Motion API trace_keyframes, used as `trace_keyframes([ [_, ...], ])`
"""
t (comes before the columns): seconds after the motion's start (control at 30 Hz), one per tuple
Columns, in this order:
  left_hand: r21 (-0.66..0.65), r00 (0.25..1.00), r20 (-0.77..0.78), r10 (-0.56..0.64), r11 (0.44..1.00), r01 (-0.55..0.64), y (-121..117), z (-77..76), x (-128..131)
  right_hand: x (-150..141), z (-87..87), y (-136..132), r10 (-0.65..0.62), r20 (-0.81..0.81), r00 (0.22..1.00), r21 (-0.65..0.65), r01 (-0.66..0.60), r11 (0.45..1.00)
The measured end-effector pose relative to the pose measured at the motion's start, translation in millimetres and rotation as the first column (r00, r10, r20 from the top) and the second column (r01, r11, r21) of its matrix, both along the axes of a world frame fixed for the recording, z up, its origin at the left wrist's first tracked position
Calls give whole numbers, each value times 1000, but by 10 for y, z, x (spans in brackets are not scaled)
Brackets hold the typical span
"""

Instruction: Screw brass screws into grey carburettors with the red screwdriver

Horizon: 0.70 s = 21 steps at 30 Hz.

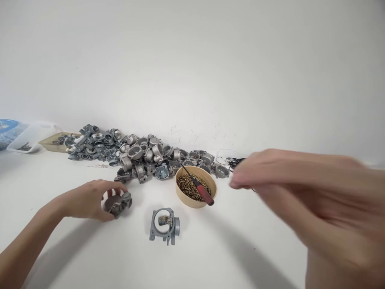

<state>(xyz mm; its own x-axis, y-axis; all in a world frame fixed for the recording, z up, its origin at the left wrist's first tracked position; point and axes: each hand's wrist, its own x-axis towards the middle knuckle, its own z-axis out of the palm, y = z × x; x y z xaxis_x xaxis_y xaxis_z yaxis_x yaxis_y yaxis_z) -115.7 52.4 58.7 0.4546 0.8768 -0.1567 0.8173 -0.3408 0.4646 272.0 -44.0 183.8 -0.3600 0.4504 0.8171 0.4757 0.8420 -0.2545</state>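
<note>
R hand [325, 200] is looming nearest the cam, blurred, filling the lower right; its fingers are lying pressed together, thumb running below them, & tips are pointing L; can't tell if they're pinching anything. L hand [90, 198] is sitting at lower L, fingers curling over the far side of a grey metal cup [116, 205] & thumb bracing the near side, so it's gripping the pc just at the surface [126, 253]. Btwn the hands, a blue-grey carb body [165, 220] is lying by itself, ring-shaped opening facing up, brass-col. bits showing inside, short tube sticking out R. Just beyond, a tan bowl [188, 200] is holding lots of small brass-col. screws [191, 186]; a red-handled screwdriver [204, 194] is resting across it, handle jutting over the near R rim, thin shaft pointing far L. Behind the bowl, a heap of grey cup castings [147, 154] is spreading L to R; darker carb pcs [99, 144] are piling up at its L end. Black rings [236, 162] are lying nr the R fingertips, partly hidden. Far L, a tan tray [54, 144], a translucent bin [33, 134] & a blue-topped container [7, 126] are standing in a row, w/ a white wall [192, 72] rising behind everything
</note>
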Motion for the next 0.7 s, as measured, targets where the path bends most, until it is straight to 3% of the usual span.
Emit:
trace_keyframes([
  [0.1,117,982,178,-70,992,49,-50,-9,157,-152,149,307,117,294,949,-223,-51,974],
  [0.23,221,884,432,-180,971,90,-165,-67,419,-298,-8,480,201,501,842,-462,63,885],
  [0.4,212,744,626,-235,969,127,-270,-152,650,-522,-288,539,307,492,814,-568,33,822],
  [0.5,152,648,730,-217,976,155,-278,-172,714,-601,-409,561,328,459,826,-563,-15,826],
  [0.7,63,464,868,-178,966,253,-255,-225,745,-596,-461,581,360,405,840,-554,-88,828],
])
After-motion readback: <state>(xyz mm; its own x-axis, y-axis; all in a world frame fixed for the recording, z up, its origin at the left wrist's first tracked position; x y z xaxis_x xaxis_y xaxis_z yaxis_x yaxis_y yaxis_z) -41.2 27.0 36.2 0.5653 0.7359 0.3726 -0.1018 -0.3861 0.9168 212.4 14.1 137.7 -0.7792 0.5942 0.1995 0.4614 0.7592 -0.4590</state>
